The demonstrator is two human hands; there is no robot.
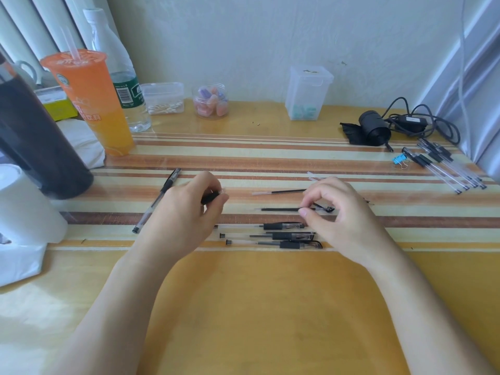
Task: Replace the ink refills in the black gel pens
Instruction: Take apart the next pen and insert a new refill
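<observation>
A thin black ink refill (281,209) is being pinched at its right end between the thumb and forefinger of the right hand (341,212), the shaft extending toward 9 o'clock from the fingertips. A short black pen grip section (211,197) is being held in the curled fingers of the left hand (184,212). Three clear-barrelled black gel pens (270,235) are lying side by side on the striped wooden desk (270,307), at 6 o'clock of the refill.

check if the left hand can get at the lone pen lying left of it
Probably yes: the lone pen lies uncovered right beside the left hand, nothing between them. But that hand pinches a small black pen part, so it may need setting down first.
</observation>
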